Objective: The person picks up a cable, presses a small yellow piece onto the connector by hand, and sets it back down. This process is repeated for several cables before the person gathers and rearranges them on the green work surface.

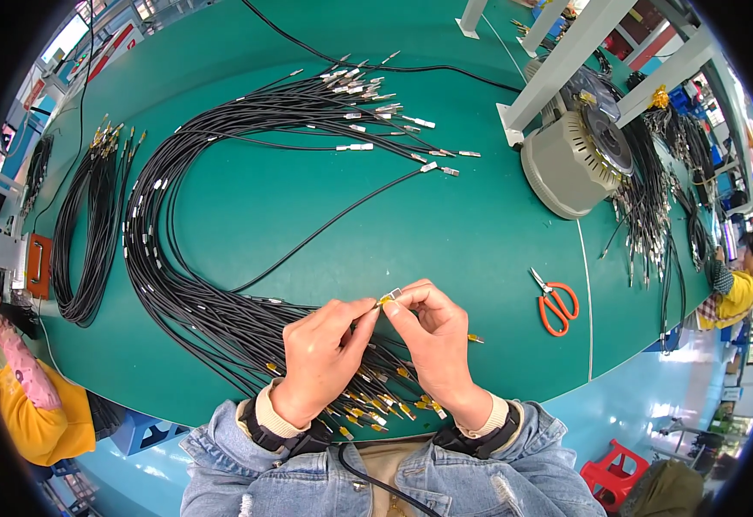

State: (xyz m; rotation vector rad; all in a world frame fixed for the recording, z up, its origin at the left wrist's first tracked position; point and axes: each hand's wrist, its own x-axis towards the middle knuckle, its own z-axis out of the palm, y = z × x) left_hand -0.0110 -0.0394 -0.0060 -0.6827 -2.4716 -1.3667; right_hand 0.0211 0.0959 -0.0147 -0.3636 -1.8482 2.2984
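Note:
Between my two hands, in front of my chest, is a small connector (388, 299) with a yellow part and a metallic end. My left hand (320, 351) pinches it from the left with thumb and forefinger. From the other side my right hand (438, 345) closes its fingertips on the metallic end. Fingers partly cover the piece. Beneath both hands runs a thick bundle of black cables (148, 228), curving left and away across the green table. Yellow-and-metal cable ends (381, 403) lie fanned below my wrists; white-tagged metal ends (355, 86) spread at the far side.
Orange-handled scissors (556, 303) lie to the right on the green table (480, 233). Beyond them stand a grey round machine (566, 168) and white frame posts (557, 69). More cable bundles hang at right (648, 198) and lie at left (75, 233). People in yellow sit at both sides.

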